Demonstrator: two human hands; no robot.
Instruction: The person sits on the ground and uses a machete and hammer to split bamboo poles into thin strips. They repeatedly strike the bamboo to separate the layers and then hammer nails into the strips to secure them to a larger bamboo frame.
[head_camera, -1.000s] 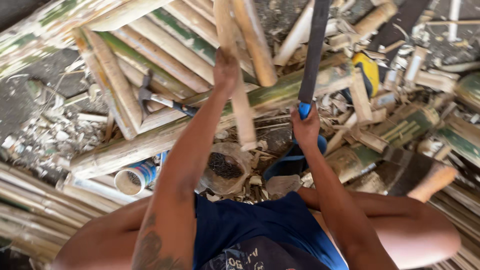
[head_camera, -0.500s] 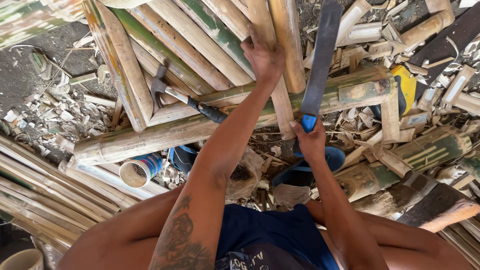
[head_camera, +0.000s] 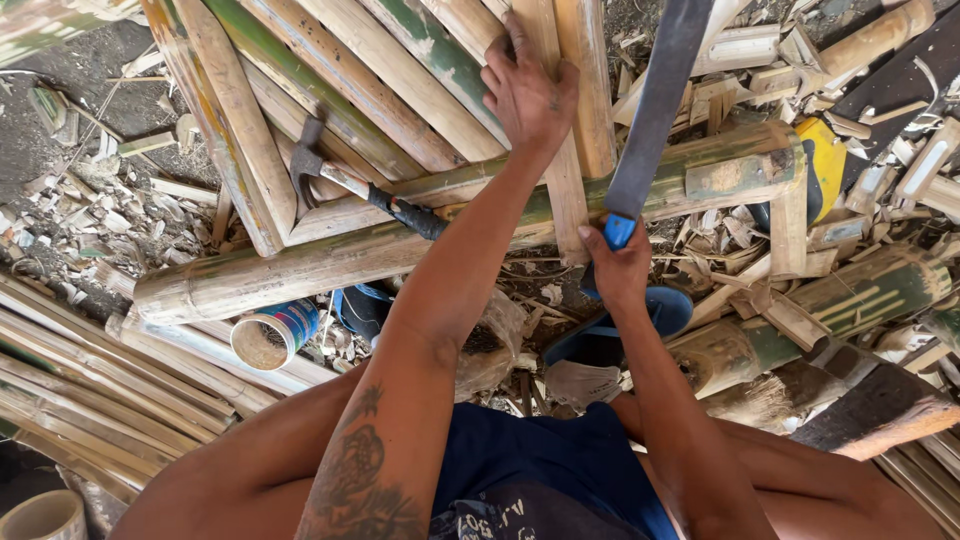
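We see our left hand (head_camera: 525, 95) at 12 o'clock, palm down, pressing a split bamboo strip (head_camera: 565, 190), fingers spread, not clenched. Right hand (head_camera: 618, 268) near centre, grip clenched on the blue handle of a long dark blade (head_camera: 655, 100), which runs up toward 1 o'clock, just right of the strip. Both cross a thick bamboo pole (head_camera: 300, 265) lying 9 to 3 o'clock. Hammer (head_camera: 345, 180) rests on the pole, approx 10 o'clock. Small tin can (head_camera: 270, 335) at 8 o'clock on the ground, w/ bamboo scraps all round.
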